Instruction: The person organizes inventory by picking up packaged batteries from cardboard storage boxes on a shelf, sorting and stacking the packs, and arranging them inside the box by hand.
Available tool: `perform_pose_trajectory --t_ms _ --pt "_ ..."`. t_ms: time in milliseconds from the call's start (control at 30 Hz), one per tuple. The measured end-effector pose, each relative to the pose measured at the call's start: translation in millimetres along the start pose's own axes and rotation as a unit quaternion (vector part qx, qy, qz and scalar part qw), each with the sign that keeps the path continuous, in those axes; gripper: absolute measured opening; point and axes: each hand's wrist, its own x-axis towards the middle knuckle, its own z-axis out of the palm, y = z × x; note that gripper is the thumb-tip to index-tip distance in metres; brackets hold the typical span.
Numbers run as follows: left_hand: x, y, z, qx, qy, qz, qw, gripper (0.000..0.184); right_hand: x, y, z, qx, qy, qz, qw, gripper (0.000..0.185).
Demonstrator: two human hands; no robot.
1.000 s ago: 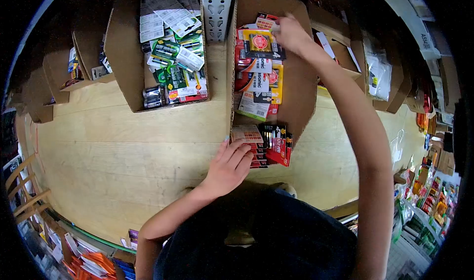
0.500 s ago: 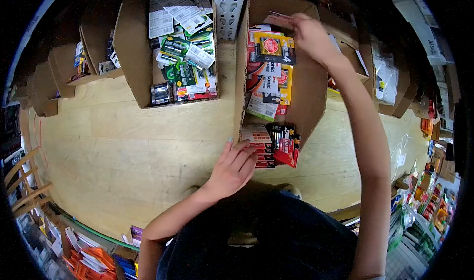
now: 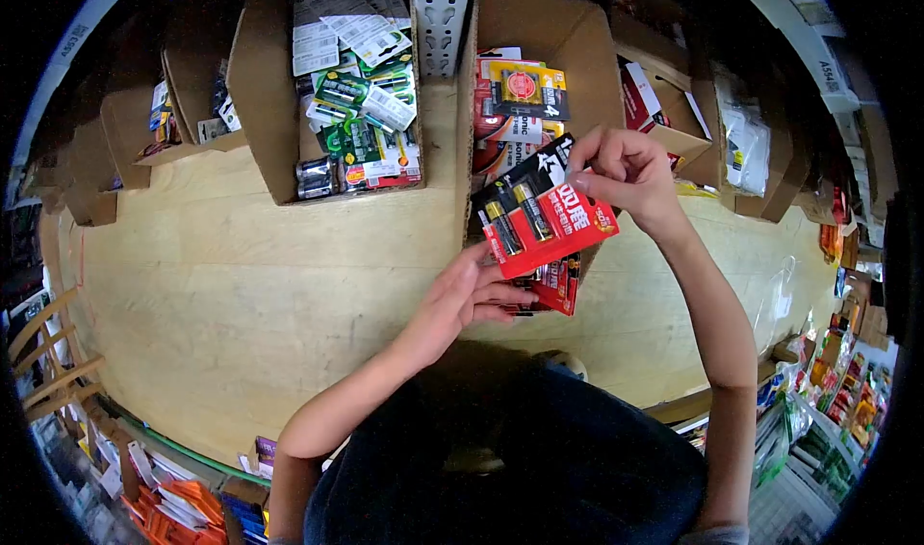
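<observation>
"What lies nearest the body?"

"The left hand (image 3: 445,302), its fingers spread against some red packs (image 3: 558,285) at the near end of a box. I can't tell whether its thumb touches the pack above."

"And that one?"

"A flat, glossy battery pack (image 3: 547,220) in red and black, with two slim cylinders on its face. It tilts over the near half of the box. The right hand (image 3: 630,179) pinches its upper right part between thumb and bent fingers."

"What does it block?"

"Some of the open cardboard box (image 3: 589,78), brown and matt. Past it, a yellow pack (image 3: 525,93) lies over others, overlapping at angles."

"Around that?"

"Smooth, pale wooden boards (image 3: 221,295) stretch to both sides. On the left, a second box (image 3: 262,93) bears a jumble of green packs (image 3: 358,126) and white card backs (image 3: 351,35). Between the two boxes stands a metal post (image 3: 441,30) with punched holes."
</observation>
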Motion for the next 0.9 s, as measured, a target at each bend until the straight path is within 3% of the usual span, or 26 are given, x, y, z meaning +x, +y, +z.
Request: perform_pose_trajectory --t_ms 133,233,367,467,633,700,867,900 --pt "3 -7 -12 0.006 0.009 -0.031 0.999 0.040 -2 16 -3 -0.005 -0.042 -0.015 0.999 0.030" --pt "6 -9 -10 0.004 0.018 -0.019 1.000 0.031 -7 16 3 0.083 0.034 -0.037 0.995 0.034" --pt "4 -5 -10 0.032 0.027 -0.055 0.998 0.028 -9 13 1 0.025 0.101 -0.037 0.994 0.043" --pt "-2 1 -11 0.108 0.035 -0.120 0.986 0.026 -13 11 4 -0.176 0.058 -0.017 0.982 0.044" --pt "-13 5 -10 0.130 0.133 -0.019 0.982 0.020 -17 23 32 -0.276 -0.013 -0.058 0.959 0.037" --pt "-15 6 -11 0.144 0.144 -0.004 0.979 0.019 -17 38 38 -0.416 -0.063 -0.163 0.892 0.028" --pt "-17 7 -9 0.174 0.166 0.029 0.970 0.017 -33 78 58 -0.419 -0.128 -0.122 0.891 0.022" --pt "-18 7 -8 0.181 0.164 0.031 0.969 0.016 -39 88 62 -0.422 -0.191 -0.119 0.878 0.020"
